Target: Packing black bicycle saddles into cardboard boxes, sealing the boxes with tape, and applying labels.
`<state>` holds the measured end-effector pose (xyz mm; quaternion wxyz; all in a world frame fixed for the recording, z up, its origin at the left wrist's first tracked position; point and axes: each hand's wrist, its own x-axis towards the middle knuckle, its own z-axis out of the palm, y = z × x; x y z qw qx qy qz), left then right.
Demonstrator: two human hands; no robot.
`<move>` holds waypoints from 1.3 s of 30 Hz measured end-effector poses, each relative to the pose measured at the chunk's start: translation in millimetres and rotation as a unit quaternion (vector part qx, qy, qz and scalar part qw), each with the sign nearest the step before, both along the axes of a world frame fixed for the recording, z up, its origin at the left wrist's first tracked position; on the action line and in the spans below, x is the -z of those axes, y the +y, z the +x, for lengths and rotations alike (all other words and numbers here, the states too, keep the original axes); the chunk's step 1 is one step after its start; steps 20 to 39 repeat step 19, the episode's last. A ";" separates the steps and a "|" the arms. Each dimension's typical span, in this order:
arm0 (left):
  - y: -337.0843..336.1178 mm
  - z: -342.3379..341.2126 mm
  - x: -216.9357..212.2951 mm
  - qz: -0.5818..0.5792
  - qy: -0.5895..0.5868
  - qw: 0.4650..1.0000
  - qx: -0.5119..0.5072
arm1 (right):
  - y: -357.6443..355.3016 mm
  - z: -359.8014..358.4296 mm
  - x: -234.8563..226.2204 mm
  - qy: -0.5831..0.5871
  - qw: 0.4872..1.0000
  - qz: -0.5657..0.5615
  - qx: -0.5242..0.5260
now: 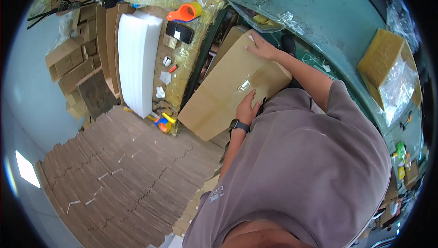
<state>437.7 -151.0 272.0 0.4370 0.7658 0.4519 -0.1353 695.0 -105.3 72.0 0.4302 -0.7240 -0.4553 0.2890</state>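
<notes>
A large brown cardboard box (223,88), sealed with clear tape along its top, lies tilted against the edge of a green work table (315,15). My left hand (247,106), with a black watch on the wrist, presses flat on the near part of the box top beside the tape seam. My right hand (262,47) reaches further out and grips the box's far corner. My grey-brown shirt fills the lower right and hides whatever is under the box's near end.
A stack of white foam sheets (137,61) stands left of the box. An orange tape dispenser (185,13) and a black box (179,32) lie on a yellow wrapped shelf. Flattened cartons (123,175) cover the floor. A plastic-wrapped carton (388,70) sits on the table's right.
</notes>
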 end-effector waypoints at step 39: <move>157.2 -501.2 117.8 -0.045 -0.007 0.783 -0.620 | -66.0 -97.0 -122.7 -0.083 0.900 -0.355 0.240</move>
